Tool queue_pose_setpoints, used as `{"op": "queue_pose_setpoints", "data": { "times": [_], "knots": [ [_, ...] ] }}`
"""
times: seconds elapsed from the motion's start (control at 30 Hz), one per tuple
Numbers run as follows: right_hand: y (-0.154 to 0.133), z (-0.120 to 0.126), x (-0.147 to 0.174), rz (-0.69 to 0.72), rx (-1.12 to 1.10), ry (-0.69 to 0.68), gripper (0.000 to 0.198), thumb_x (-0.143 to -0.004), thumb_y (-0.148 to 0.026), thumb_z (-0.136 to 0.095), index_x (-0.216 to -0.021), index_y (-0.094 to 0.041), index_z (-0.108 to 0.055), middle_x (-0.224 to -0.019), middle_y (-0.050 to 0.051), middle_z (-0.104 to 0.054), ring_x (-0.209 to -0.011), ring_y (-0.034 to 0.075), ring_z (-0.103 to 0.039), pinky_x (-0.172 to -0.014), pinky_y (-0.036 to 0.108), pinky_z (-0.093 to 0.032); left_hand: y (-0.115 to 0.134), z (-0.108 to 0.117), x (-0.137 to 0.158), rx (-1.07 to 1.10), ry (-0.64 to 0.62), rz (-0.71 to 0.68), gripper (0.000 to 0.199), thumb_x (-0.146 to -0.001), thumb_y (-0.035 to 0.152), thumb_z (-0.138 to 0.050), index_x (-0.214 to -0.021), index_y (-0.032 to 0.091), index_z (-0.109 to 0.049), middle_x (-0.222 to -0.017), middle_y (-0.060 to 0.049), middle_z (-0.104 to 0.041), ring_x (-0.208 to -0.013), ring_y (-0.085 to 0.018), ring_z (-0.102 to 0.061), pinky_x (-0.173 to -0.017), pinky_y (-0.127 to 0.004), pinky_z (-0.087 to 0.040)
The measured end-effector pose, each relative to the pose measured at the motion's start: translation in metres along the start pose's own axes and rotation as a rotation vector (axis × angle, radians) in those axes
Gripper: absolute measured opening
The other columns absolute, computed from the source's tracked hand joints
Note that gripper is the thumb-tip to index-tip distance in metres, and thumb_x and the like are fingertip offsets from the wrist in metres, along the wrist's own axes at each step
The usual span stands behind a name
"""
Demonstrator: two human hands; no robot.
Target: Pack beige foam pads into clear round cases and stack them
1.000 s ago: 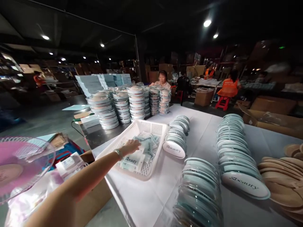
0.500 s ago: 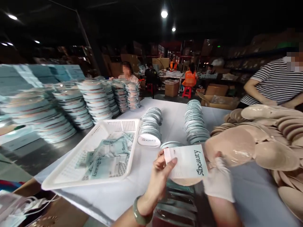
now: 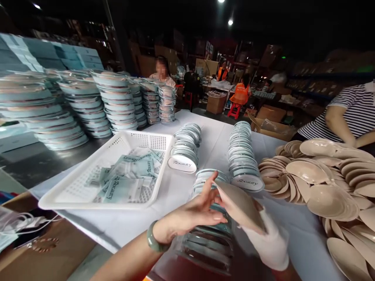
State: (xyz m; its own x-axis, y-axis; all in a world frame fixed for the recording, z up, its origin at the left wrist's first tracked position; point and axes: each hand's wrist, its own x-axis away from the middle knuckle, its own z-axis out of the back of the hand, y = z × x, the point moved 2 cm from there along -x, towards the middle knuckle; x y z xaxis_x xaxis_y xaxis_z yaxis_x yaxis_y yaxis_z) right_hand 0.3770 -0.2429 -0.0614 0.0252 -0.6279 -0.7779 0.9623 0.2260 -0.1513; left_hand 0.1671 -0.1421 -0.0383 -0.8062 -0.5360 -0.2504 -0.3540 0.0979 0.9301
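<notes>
My right hand (image 3: 268, 242), in a white glove, grips a beige bra cup (image 3: 241, 205) by its right side; the cup is tilted. My left hand (image 3: 199, 210), bare with a green bangle at the wrist, is at the cup's left edge, thumb and forefinger spread apart. Whether its other fingers touch the cup, I cannot tell. Beneath both hands runs a row of mint-edged oval packs (image 3: 205, 248) in clear plastic. Left of them, a white basket (image 3: 101, 205) holds printed mint packets (image 3: 124, 189).
Two rows of oval packs (image 3: 184, 163) (image 3: 247, 182) stand on the white-covered table (image 3: 215, 130). Beige cups (image 3: 332, 201) are heaped at right, near a person in a striped shirt (image 3: 348, 107). Tall pack stacks (image 3: 117, 97) rise at left. Other people sit farther back.
The printed mint packet that was in my left hand no longer shows there. My left fingers have spread. The beige cup, earlier mostly behind the packet, is now raised and tilted in my right hand.
</notes>
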Motion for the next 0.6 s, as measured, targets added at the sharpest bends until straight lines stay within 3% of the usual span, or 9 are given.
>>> {"op": "queue_pose_setpoints", "data": {
  "times": [0.03,0.13,0.2,0.27,0.33,0.4,0.43,0.5,0.6],
  "knots": [
    [0.009,-0.005,0.006,-0.091,-0.056,-0.045,0.04,-0.092,-0.024,-0.064,-0.132,-0.022,-0.065,-0.108,0.01,-0.077,-0.095,0.023,-0.075,-0.086,0.031,-0.062,-0.008,0.004,0.006,-0.12,0.03,0.012,0.104,-0.084,0.061,-0.075,-0.165,0.035,-0.015,-0.148,-0.015,-0.054,-0.138,-0.033,-0.054,-0.111,-0.054,-0.05],
    [0.022,-0.014,0.011,-0.218,-0.22,-0.179,0.033,-0.095,-0.032,-0.056,-0.119,-0.018,-0.073,-0.105,0.01,-0.078,-0.091,0.023,-0.077,-0.078,0.028,-0.064,-0.046,0.02,0.025,-0.537,0.328,0.049,0.085,-0.087,0.054,-0.071,-0.159,0.026,-0.035,-0.163,-0.018,-0.038,-0.155,-0.037,-0.032,-0.128,-0.06,-0.027],
    [0.021,-0.016,0.004,-0.356,-0.443,-0.414,0.032,-0.093,-0.036,-0.058,-0.115,-0.022,-0.076,-0.106,0.005,-0.078,-0.093,0.023,-0.077,-0.079,0.026,-0.063,-0.074,0.023,0.035,-0.666,0.434,0.128,0.083,-0.086,0.048,-0.071,-0.158,0.023,-0.038,-0.169,-0.019,-0.025,-0.159,-0.039,-0.022,-0.129,-0.061,-0.021],
    [0.013,-0.016,-0.009,-0.407,-0.467,-0.741,0.029,-0.095,-0.037,-0.057,-0.114,-0.027,-0.076,-0.112,0.002,-0.077,-0.103,0.024,-0.075,-0.087,0.028,-0.062,-0.094,0.021,0.042,-0.678,0.451,0.194,0.083,-0.088,0.043,-0.069,-0.161,0.025,-0.034,-0.173,-0.016,-0.014,-0.161,-0.037,-0.016,-0.129,-0.06,-0.021],
    [0.003,-0.019,-0.021,-0.254,-0.105,-1.066,0.024,-0.097,-0.028,-0.056,-0.108,-0.026,-0.077,-0.105,0.005,-0.078,-0.101,0.028,-0.076,-0.084,0.036,-0.061,-0.101,0.018,0.045,-0.677,0.437,0.218,0.084,-0.087,0.041,-0.069,-0.162,0.027,-0.034,-0.175,-0.012,-0.01,-0.162,-0.036,-0.011,-0.13,-0.057,-0.021],
    [-0.006,-0.028,-0.026,0.026,0.272,-1.246,0.022,-0.096,-0.018,-0.055,-0.1,-0.023,-0.076,-0.089,0.008,-0.077,-0.085,0.032,-0.076,-0.069,0.039,-0.059,-0.102,0.015,0.045,-0.675,0.405,0.233,0.087,-0.084,0.039,-0.072,-0.162,0.029,-0.034,-0.176,-0.01,-0.009,-0.163,-0.036,-0.007,-0.13,-0.057,-0.019],
    [-0.011,-0.034,-0.025,0.122,0.334,-1.25,0.023,-0.097,-0.016,-0.053,-0.099,-0.023,-0.074,-0.085,0.008,-0.076,-0.081,0.032,-0.076,-0.065,0.038,-0.057,-0.101,0.015,0.045,-0.678,0.393,0.24,0.088,-0.084,0.037,-0.073,-0.162,0.03,-0.034,-0.176,-0.009,-0.007,-0.163,-0.036,-0.005,-0.13,-0.057,-0.018],
    [-0.016,-0.045,-0.021,0.182,0.24,-1.137,0.022,-0.101,-0.021,-0.049,-0.105,-0.024,-0.071,-0.091,0.006,-0.075,-0.085,0.029,-0.076,-0.067,0.035,-0.055,-0.1,0.017,0.046,-0.691,0.408,0.239,0.09,-0.083,0.033,-0.072,-0.163,0.032,-0.031,-0.177,-0.006,-0.002,-0.163,-0.035,-0.005,-0.13,-0.057,-0.018],
    [-0.012,-0.049,-0.012,0.038,0.092,-1.036,0.021,-0.102,-0.025,-0.05,-0.114,-0.023,-0.067,-0.103,0.005,-0.075,-0.09,0.022,-0.075,-0.069,0.029,-0.052,-0.1,0.021,0.05,-0.7,0.45,0.24,0.089,-0.085,0.032,-0.069,-0.164,0.033,-0.029,-0.177,-0.004,0.002,-0.163,-0.034,-0.007,-0.13,-0.056,-0.02]
  ]
}}
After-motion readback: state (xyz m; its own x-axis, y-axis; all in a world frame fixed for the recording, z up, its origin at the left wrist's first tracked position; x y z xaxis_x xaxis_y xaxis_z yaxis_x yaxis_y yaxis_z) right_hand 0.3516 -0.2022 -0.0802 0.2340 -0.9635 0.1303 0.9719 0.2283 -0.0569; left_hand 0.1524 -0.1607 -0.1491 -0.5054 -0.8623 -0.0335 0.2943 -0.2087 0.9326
